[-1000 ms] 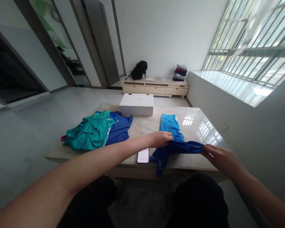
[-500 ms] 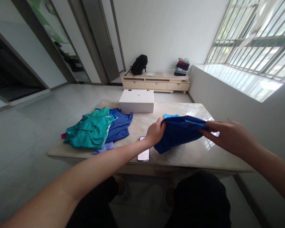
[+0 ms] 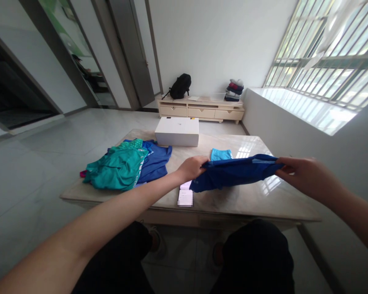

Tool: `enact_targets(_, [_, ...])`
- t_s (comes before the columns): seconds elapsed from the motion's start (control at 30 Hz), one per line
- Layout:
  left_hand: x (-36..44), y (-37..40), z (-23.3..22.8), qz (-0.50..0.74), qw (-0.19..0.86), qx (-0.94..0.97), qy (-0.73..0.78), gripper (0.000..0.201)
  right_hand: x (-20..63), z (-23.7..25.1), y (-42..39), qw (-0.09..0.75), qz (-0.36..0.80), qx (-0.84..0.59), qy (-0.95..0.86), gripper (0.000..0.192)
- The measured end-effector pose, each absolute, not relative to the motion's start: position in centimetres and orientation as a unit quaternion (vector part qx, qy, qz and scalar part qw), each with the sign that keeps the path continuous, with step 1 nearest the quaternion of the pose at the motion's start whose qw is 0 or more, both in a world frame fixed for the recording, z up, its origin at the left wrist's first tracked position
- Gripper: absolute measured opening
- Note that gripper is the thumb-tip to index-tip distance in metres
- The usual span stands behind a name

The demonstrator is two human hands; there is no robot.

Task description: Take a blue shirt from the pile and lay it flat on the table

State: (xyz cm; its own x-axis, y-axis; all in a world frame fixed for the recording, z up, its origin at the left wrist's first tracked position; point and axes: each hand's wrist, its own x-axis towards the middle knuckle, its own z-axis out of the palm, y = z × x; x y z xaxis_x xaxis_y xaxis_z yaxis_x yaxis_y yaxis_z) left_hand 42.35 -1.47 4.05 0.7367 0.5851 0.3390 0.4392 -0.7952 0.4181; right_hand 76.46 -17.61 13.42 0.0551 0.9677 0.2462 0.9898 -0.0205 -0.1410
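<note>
Holding a dark blue garment (image 3: 237, 173) stretched between them, both hands hover above the near half of the surface (image 3: 248, 200). The left hand (image 3: 191, 167) has its grip clamped on the garment's left end, fingers curled over the cloth, and the right hand (image 3: 305, 177) has its grip pinched shut on the right end. The garment hangs in a shallow band between the two hands, lifted clear of the surface, with its lower fold drooping toward the near edge.

Behind the garment, a light blue folded piece of clothing (image 3: 221, 154) lies flat on the surface, partly hidden by the held cloth. Just below the left hand, a phone (image 3: 185, 196) lies by the near edge, its screen facing up. Toward the left edge sits a loose pile of clothes: a teal shirt (image 3: 116, 169) on top of a blue shirt (image 3: 156, 161). A white box (image 3: 177, 131) stands at the far edge, near the middle.

Beyond the surface, a low cabinet (image 3: 199, 110) stands against the far wall, with a black backpack (image 3: 179, 86) at its left end and a stack of folded clothes (image 3: 234, 90) at its right end. A barred window (image 3: 328, 53) fills the right side of the room.
</note>
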Motion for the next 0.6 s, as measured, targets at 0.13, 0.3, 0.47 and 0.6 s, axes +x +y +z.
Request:
enact_targets(0.13, [41.1, -1.6, 4.0, 0.260, 0.217, 0.885, 0.318, 0.016, 77.1, 13.5, -18.5, 0.105, -0.034, -0.716, -0.690, 0.031])
enact_targets(0.3, [40.4, -1.3, 5.1, 0.246, 0.278, 0.882, 0.288, 0.022, 78.6, 13.2, -18.6, 0.089, -0.080, -0.716, -0.688, 0.056])
enact_targets(0.47, [41.5, 3.2, 6.4, 0.254, 0.250, 0.883, 0.306, 0.026, 79.5, 13.7, -12.9, 0.082, -0.122, -0.722, -0.676, 0.074])
enact_targets(0.6, [44.0, 10.0, 6.8, 0.254, 0.191, 0.881, 0.350, 0.014, 79.8, 14.0, -2.7, 0.120, -0.064, -0.748, -0.649, 0.060])
